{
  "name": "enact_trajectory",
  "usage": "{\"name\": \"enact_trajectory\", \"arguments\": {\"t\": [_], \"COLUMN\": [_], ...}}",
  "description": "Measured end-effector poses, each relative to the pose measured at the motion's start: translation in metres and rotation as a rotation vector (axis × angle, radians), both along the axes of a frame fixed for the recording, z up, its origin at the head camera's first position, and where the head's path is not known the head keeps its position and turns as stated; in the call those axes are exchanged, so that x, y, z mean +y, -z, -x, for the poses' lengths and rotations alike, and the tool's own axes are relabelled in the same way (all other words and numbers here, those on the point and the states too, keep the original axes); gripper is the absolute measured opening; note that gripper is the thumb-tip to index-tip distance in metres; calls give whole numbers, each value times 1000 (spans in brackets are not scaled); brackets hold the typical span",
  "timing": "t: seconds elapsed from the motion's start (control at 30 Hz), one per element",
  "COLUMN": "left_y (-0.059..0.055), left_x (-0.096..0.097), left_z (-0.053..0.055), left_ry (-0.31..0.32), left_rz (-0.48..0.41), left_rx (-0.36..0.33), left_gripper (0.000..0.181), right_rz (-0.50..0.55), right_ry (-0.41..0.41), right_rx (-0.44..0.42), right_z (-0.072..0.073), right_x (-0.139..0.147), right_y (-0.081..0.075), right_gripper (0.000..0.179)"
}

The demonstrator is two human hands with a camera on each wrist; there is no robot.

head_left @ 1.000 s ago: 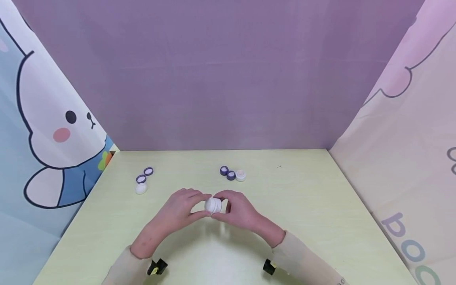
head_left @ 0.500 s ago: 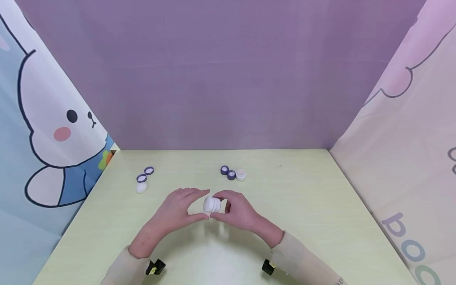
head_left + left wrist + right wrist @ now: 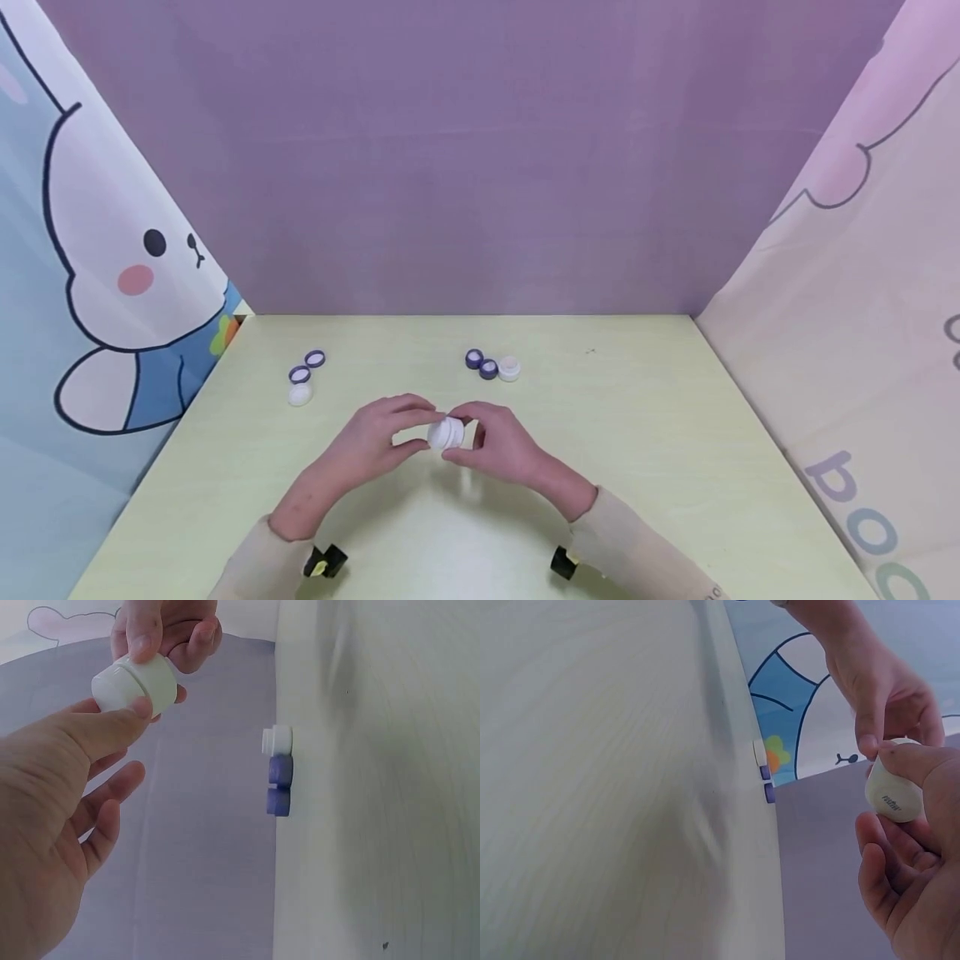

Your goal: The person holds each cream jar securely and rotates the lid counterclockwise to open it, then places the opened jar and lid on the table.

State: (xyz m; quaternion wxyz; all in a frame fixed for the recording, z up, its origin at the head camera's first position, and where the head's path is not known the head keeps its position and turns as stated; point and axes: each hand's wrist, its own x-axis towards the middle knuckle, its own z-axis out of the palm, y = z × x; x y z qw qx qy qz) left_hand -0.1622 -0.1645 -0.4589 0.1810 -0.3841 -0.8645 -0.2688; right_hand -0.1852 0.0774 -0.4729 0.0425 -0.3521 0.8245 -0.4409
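Above the table, a small white screw-top jar (image 3: 446,433) is held on its side between both hands. My left hand (image 3: 371,437) pinches the lid end with thumb and fingers. At the other end, my right hand (image 3: 501,440) grips the jar's base. A seam between lid and base shows in the left wrist view, where my left thumb presses on the jar (image 3: 135,684). Small dark print marks the jar's base (image 3: 894,796) in the right wrist view.
Two small purple jars (image 3: 488,369) and an uncapped white jar (image 3: 509,368) stand together at the table's back middle. Two purple-rimmed lids (image 3: 299,374) and a white lid (image 3: 299,394) lie at the back left. A purple cloth wall (image 3: 480,167) rises behind the table.
Half a second ago my left fingers were spread away from the lid; now they pinch it again. My right hand keeps its grip, and the jar has barely moved.
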Motion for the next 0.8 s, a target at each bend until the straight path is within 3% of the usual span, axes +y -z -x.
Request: {"name": "enact_trajectory", "arguments": {"t": [0.13, 0.5, 0.8], "left_y": [1, -2, -5], "left_x": [0, 8, 20], "left_z": [2, 16, 32], "left_ry": [-19, -86, -105], "left_rz": [2, -10, -29], "left_rx": [-9, -134, -118], "left_gripper": [47, 46, 44], "right_rz": [-22, -32, -53], "right_ry": [3, 40, 95], "right_rx": [2, 64, 120], "right_z": [1, 11, 19], "right_x": [0, 7, 16], "right_y": [-1, -13, -22], "right_gripper": [42, 41, 40]}}
